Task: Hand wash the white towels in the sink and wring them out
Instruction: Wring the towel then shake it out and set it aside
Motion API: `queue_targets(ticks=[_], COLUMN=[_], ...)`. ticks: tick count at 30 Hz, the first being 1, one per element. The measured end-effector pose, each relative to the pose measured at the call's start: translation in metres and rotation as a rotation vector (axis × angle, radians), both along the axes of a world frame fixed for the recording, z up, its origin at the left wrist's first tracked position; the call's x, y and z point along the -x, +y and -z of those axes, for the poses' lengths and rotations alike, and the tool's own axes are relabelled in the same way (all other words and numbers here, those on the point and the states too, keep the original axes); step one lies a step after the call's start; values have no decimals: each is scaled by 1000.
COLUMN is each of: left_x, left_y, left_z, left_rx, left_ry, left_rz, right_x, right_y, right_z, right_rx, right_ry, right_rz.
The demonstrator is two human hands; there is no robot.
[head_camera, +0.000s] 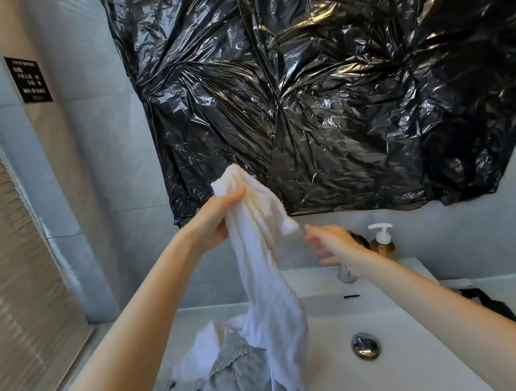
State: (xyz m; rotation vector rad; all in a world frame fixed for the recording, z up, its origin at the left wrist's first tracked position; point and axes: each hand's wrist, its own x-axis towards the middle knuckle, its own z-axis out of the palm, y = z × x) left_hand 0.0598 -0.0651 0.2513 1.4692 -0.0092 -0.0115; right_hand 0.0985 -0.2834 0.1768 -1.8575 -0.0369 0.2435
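Observation:
My left hand (217, 215) grips the top of a white towel (268, 275) and holds it up high over the white sink (411, 368). The towel hangs down long and wet, its lower end near the basin, and a thin stream of water falls from it. My right hand (330, 243) is just right of the towel's upper corner, fingers loosely spread, and holds nothing. More white towels (198, 355) lie in a heap with a grey fluffy cloth (236, 376) at the sink's left side.
A chrome drain plug (365, 345) sits in the basin. The tap (345, 272) and a pump soap bottle (382, 241) stand behind my right hand. Black plastic sheeting (334, 88) covers the wall above. A black item (487, 300) lies on the counter at right. Blinds hang at left.

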Motion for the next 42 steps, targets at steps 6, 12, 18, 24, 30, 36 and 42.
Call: queue_targets(ticks=[6,12,18,24,30,36,42], left_x=[-4,0,-4,-5,2,-18,-18], left_y=[3,17,45,68,108,112,122], left_z=[12,13,31,41,45,43,48], left_rx=[-10,-213,-733,-796,-866,-1231,-173], left_ry=[42,-14,-129,26,52,-57,77], left_rz=[58,90,-98,-82,4,-331,-597], right_x=[1,2,-9,-24,-41,-41,-45], right_y=[29,46,27,13,1,-11,-10], right_z=[36,29,-8,-29,-42,-49,-39], right_rx=[-199,-265,-44,-150,-38,529,522], right_ry=[232,82,-391,-462,-380,-512,-447], right_rz=[-506,-394,-40,177,112,-152,111])
